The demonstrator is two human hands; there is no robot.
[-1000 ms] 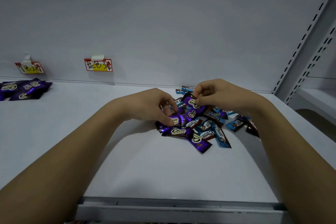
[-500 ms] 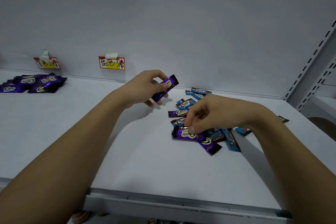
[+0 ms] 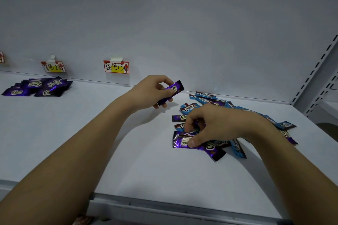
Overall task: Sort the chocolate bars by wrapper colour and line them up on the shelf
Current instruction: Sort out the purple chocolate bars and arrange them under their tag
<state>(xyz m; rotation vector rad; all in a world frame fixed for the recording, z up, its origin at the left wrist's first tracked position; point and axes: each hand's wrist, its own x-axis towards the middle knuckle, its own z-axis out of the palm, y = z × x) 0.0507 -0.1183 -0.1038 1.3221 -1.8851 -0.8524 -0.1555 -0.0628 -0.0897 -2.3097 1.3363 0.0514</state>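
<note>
The left hand (image 3: 153, 91) is raised above the white shelf (image 3: 91, 142), left of the loose heap, its grip pinching a purple chocolate bar (image 3: 171, 92) between thumb and curled fingers; the bar is tilted, its far end pointing up and to the right, clear of the shelf surface. The right hand (image 3: 215, 124) is down on the mixed pile of bars (image 3: 210, 124) at the right of the shelf, fingers curled into it and the thumb pressing on a purple wrapper (image 3: 180, 140) at the near left edge of the heap — that bar lies flat on the shelf, and whether the grip has closed fully round it cannot be told. The pile is a jumble of purple and blue wrappers, overlapping and pointing every way; a few blue bars (image 3: 204, 95) lie at its far side near the back wall, and another blue one (image 3: 286, 125) sticks out at the right, beyond the wrist. Well apart, at the far left of the shelf, a sorted group of purple bars (image 3: 38, 86) lies close together beneath a handwritten label (image 3: 54, 66) taped to the back wall. A second label (image 3: 116, 67), red-edged with a yellow patch, hangs on the wall to the right of it, with bare shelf below.
</note>
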